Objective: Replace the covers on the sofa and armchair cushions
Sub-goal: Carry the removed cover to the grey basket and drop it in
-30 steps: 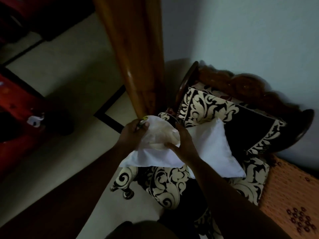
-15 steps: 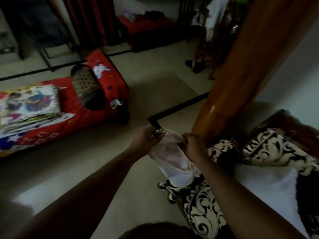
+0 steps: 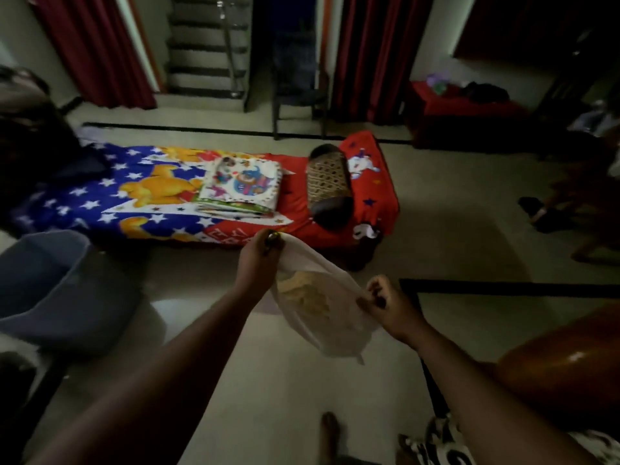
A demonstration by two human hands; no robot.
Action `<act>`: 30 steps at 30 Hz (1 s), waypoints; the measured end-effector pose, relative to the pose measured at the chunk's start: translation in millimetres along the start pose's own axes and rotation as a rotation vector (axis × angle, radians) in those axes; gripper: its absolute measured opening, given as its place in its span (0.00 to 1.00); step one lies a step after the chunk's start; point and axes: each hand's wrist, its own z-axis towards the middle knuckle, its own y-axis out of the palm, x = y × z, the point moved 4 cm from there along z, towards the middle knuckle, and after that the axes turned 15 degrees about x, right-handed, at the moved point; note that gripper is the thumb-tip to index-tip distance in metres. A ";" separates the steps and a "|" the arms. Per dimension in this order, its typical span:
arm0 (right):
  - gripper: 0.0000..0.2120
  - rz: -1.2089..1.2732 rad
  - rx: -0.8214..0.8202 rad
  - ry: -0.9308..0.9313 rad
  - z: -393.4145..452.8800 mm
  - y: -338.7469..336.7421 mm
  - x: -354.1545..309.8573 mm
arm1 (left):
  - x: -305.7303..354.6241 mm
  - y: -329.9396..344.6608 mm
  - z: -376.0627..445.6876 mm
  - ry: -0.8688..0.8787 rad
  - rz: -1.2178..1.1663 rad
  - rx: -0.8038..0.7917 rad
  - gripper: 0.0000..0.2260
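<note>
Both hands are up in front of the person, over the floor [image 3: 268, 380], with a thin white cover [image 3: 322, 307] stretched between them. Left hand [image 3: 260, 260] has its grip clenched on the cover's upper edge; something small and dark with a yellow bit shows at the fingers, can't tell what. Right hand [image 3: 385, 302] pinches the cover's lower right edge, fingers curled on the fabric. The cover hangs like a slack bag with something pale yellow and crumpled showing through from inside; what it is, unclear.

A grey tub [image 3: 50, 283] sits at the floor's left edge, tipped toward the room; contents not visible. A low mattress [image 3: 144, 193] in a red and blue star sheet lies across the far side of the floor, carrying a stack of folded printed cloths [image 3: 241, 186] in the middle and a woven bolster [image 3: 330, 182] toward its right end. A black-and-white patterned cushion [image 3: 443, 437] peeks in at the bottom right corner.
</note>
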 end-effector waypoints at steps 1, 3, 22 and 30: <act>0.11 -0.018 -0.046 -0.038 11.5 17.6 -8.8 | -6.0 -13.6 10.9 -0.022 -0.013 0.027 0.04; 0.12 -0.080 -0.078 -0.161 35.0 48.2 -25.2 | -14.9 -36.6 29.2 -0.064 -0.048 0.078 0.05; 0.08 -0.253 -0.516 -0.420 207.6 326.6 -191.4 | -97.0 -274.9 154.7 -0.232 0.106 0.698 0.06; 0.10 -0.060 -0.565 -0.232 221.3 443.4 -328.0 | -228.5 -410.5 160.5 -0.546 0.428 0.813 0.06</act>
